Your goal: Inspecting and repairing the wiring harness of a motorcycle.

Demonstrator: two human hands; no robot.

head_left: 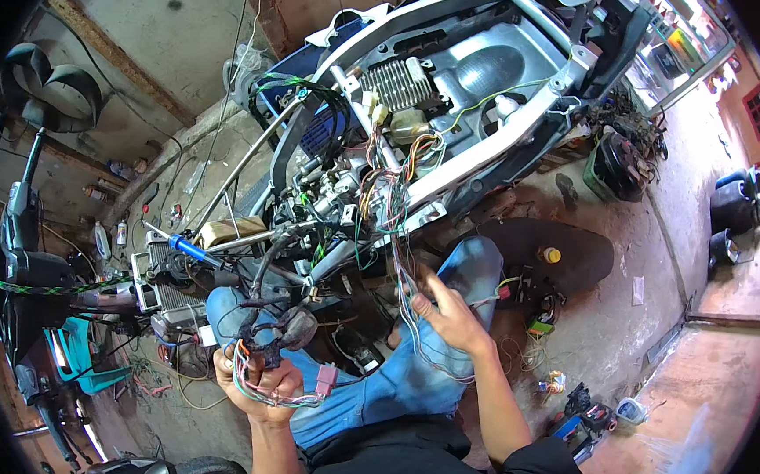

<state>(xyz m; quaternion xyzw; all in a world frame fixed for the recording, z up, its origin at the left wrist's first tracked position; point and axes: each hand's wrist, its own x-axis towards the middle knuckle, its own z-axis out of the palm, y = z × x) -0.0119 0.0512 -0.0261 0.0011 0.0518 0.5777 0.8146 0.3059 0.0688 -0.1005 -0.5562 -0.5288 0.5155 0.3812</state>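
Observation:
My left hand [265, 398] is closed around a taped wiring harness [261, 327], low over my lap. Several coloured wires loop out of it to a pink plug connector [326, 379] beside my fingers. Farther right, my right hand [454, 318] grips a bundle of thin wires [396, 247], with the thumb across them; the fingertips are partly hidden. That bundle runs up to the stripped silver frame of a motorcycle [441, 186]. More coloured wires [423, 152] and pale connectors lie tangled against the frame, near a finned metal part [399, 84].
A radiator [185, 283] and a blue-handled tool [187, 246] are at the left, near a teal plastic stool [89, 358]. On the right, a black seat-shaped piece [586, 256] carries a yellow-capped bottle [550, 255]. A green-edged bin [616, 168] stands behind it.

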